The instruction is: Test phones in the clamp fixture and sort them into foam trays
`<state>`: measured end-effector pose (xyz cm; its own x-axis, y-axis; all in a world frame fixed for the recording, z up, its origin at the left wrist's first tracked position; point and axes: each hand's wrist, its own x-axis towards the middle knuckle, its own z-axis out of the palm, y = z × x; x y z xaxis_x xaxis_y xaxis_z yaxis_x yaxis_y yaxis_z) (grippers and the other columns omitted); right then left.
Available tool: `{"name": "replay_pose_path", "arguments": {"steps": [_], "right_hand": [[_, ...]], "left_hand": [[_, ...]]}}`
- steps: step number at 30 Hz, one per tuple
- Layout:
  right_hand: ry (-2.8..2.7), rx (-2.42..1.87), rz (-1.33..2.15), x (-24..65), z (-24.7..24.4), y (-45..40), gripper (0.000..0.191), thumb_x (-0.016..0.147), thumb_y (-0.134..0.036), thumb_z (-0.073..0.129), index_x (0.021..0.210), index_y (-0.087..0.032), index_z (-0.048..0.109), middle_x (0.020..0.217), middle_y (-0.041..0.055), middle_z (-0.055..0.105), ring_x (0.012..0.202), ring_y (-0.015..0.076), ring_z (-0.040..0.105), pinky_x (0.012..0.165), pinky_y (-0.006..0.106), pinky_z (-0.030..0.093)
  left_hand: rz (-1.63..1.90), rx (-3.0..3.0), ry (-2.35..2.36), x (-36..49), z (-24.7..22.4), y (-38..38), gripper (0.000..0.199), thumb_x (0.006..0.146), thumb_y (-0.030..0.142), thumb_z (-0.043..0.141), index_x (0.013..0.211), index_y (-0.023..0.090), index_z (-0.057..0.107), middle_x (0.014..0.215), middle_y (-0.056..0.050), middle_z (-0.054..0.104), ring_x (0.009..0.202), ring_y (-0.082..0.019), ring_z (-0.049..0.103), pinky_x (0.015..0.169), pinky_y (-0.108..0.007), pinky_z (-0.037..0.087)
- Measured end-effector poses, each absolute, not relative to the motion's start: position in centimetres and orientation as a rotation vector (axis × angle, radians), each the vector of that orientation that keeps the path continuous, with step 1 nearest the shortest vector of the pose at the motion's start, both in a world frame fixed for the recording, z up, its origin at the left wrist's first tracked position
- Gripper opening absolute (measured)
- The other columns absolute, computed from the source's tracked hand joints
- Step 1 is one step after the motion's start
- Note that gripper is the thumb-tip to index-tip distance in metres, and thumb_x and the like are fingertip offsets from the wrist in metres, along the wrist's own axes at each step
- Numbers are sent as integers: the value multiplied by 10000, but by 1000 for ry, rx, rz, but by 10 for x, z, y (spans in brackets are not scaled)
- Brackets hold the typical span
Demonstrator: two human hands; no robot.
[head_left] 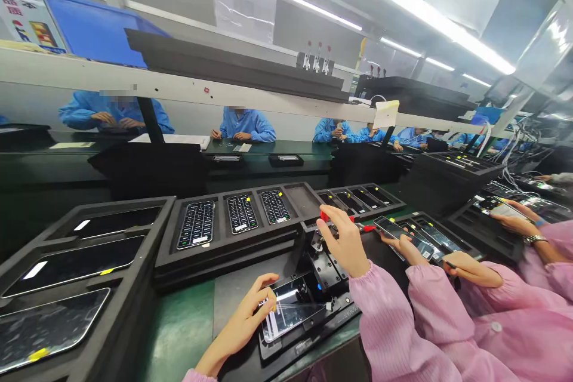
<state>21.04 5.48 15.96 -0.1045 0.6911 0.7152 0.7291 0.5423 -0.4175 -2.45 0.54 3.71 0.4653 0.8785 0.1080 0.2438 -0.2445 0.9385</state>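
Fingers of your right hand (342, 240) are spread loosely by the red knob (323, 214) of the black clamp (326, 268); whether they grip it cannot be told. Your left hand (250, 310) has its fingers curled over the left part of the phone (286, 323); pinch or light touch, cannot tell. Phone lies screen up on the clamp's bed, near the counter's front edge.

Progress, by judgement: phone set in place, handling under way; whether the clamp presses on it is unclear. Middle tray (233, 249) carries three phones showing keypads (242, 213); left tray (138, 286) carries dark-screened phones (80, 262). Which are finished cannot be read off.

Surface: green counter (183, 316), dark mat (230, 298) by the clamp. Left tray's far right corner sits just beside the middle tray. To your right, a neighbour's hand (412, 249) holds another phone.

Room: white shelf beam (250, 102), strip light (416, 11) overhead, blue-sleeved workers (255, 126) at the far bench.
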Motion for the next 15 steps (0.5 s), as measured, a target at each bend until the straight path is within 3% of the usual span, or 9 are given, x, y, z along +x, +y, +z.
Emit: {"name": "replay_pose_path", "arguments": {"steps": [5, 9, 11, 13, 15], "right_hand": [[-1880, -1144, -19, 216, 166, 49, 344, 888, -298, 447, 1211, -193, 493, 1211, 82, 528, 1143, 181, 482, 978, 367, 411], [-1696, -1082, -118, 221, 148, 24, 253, 849, -215, 502, 1097, -190, 550, 861, 30, 609, 829, 134, 583, 826, 317, 475], [-1654, -1077, -203, 223, 124, 10, 267, 829, -175, 519, 1094, -195, 542, 753, 1, 609, 731, 127, 573, 847, 356, 452], [-1722, -1133, -283, 224, 97, 2, 361, 816, -177, 536, 1175, -196, 496, 800, 9, 650, 743, 144, 571, 928, 439, 381], [-1845, -1234, -303, 226, 74, -1, 467, 819, -212, 539, 1270, -195, 420, 940, 35, 668, 826, 174, 570, 977, 502, 305]], "left_hand": [[884, 1664, 963, -21, 35, 12, 311, 880, 432, 405, 709, 215, 549, 1253, -54, 486, 1180, -214, 435, 1001, -328, 336], [919, 1623, 996, -19, 30, 18, 318, 885, 433, 385, 717, 213, 541, 1236, -55, 495, 1159, -216, 456, 998, -337, 343], [924, 1608, 1011, -20, 28, 19, 319, 892, 421, 378, 716, 212, 542, 1241, -54, 496, 1150, -218, 468, 992, -347, 350], [929, 1598, 1029, -20, 26, 19, 292, 895, 404, 380, 755, 217, 556, 1253, -53, 494, 1157, -221, 466, 1001, -365, 341], [937, 1590, 1030, -21, 24, 18, 216, 885, 380, 412, 918, 237, 571, 1265, -52, 491, 1174, -219, 455, 1016, -376, 325]]}}
